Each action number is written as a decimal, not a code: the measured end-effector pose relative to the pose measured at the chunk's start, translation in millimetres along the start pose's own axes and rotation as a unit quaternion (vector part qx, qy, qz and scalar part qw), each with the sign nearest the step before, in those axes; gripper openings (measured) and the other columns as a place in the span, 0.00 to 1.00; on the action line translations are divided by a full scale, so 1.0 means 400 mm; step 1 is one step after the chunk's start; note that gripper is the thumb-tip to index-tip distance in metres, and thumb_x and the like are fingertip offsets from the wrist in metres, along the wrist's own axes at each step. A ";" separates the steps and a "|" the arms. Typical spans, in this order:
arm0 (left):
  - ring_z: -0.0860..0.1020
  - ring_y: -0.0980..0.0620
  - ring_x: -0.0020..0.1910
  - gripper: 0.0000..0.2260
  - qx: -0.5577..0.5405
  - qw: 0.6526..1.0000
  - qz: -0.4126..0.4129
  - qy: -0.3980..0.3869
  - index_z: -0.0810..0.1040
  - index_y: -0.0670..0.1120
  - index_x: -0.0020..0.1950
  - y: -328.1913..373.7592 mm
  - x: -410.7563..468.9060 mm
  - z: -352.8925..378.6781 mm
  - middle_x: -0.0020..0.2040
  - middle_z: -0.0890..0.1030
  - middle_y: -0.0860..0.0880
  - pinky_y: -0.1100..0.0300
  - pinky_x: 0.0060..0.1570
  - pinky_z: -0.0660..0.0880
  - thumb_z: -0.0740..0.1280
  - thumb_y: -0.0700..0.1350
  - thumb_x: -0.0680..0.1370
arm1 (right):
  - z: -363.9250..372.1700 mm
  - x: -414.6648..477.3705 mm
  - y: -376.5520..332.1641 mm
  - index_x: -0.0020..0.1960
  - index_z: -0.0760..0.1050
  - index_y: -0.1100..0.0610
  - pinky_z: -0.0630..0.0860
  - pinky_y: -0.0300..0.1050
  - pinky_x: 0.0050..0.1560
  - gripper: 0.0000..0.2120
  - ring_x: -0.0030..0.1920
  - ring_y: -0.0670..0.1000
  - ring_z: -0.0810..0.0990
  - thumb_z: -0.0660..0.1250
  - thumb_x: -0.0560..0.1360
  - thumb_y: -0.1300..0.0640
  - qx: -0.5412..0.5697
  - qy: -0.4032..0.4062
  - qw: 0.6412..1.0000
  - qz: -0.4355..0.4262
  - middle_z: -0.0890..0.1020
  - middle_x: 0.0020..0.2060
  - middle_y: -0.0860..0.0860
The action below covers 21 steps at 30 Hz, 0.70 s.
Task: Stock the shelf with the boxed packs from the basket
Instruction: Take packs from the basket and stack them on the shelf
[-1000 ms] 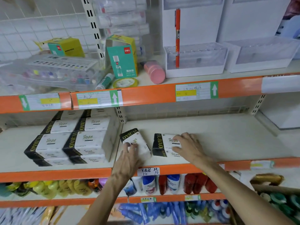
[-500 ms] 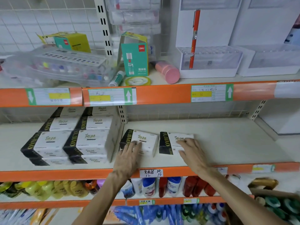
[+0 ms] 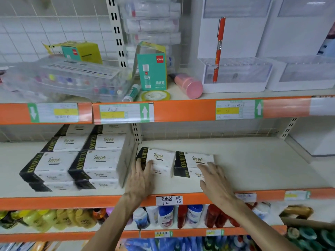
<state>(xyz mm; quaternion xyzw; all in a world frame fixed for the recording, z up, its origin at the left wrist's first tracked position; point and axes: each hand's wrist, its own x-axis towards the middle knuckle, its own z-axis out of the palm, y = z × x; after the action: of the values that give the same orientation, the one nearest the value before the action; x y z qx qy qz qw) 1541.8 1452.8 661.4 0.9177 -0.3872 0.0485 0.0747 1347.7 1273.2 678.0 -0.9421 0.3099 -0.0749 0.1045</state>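
Two white-and-black boxed packs lie side by side on the middle shelf [image 3: 253,171]. My left hand [image 3: 140,180] rests with straight fingers against the front of the left pack [image 3: 161,158]. My right hand [image 3: 215,180] lies flat with spread fingers on the front right corner of the right pack [image 3: 192,163]. Neither hand grips a pack. To the left, several identical packs [image 3: 81,160] stand stacked in rows behind the shelf divider. The basket is out of view.
The upper shelf holds a green glue box [image 3: 152,71], a pink cylinder [image 3: 188,85], a tape roll [image 3: 155,96], a clear tray of markers [image 3: 63,80] and white display bins [image 3: 235,77]. Bottles [image 3: 181,216] fill the shelf below. The orange shelf lip [image 3: 181,198] runs under my wrists.
The left pack has turned from tilted to square beside the right one, and both packs have slid a little further back. My hands stay on them, now flatter.
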 end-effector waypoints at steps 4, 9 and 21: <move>0.61 0.39 0.69 0.32 -0.127 0.989 -0.045 -0.060 0.57 0.58 0.73 -0.023 0.020 -0.009 0.69 0.58 0.39 0.47 0.67 0.67 0.64 0.41 0.73 | 0.004 0.044 0.005 0.77 0.57 0.46 0.68 0.49 0.67 0.29 0.73 0.54 0.57 0.61 0.79 0.55 0.044 -0.027 0.999 -0.005 0.58 0.74 0.51; 0.60 0.38 0.71 0.34 -0.141 0.983 -0.039 -0.110 0.57 0.55 0.76 -0.058 0.066 -0.018 0.71 0.57 0.39 0.49 0.71 0.63 0.68 0.40 0.74 | -0.014 0.128 0.036 0.76 0.61 0.48 0.64 0.49 0.71 0.27 0.74 0.54 0.59 0.61 0.78 0.60 0.080 -0.053 0.995 -0.021 0.62 0.73 0.51; 0.50 0.40 0.76 0.45 -0.115 0.981 -0.027 -0.157 0.45 0.45 0.78 -0.069 0.183 -0.004 0.78 0.44 0.40 0.49 0.75 0.55 0.73 0.47 0.72 | -0.019 0.312 0.062 0.76 0.61 0.49 0.61 0.48 0.73 0.31 0.74 0.55 0.60 0.60 0.75 0.66 0.077 -0.109 0.990 -0.037 0.62 0.73 0.52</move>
<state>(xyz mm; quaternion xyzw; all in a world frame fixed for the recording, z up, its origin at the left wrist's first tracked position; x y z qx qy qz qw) 1612.5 1420.8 670.9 0.9094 -0.3721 -0.1428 0.1191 1431.5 1178.0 688.7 -0.9446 0.2547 0.0013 0.2070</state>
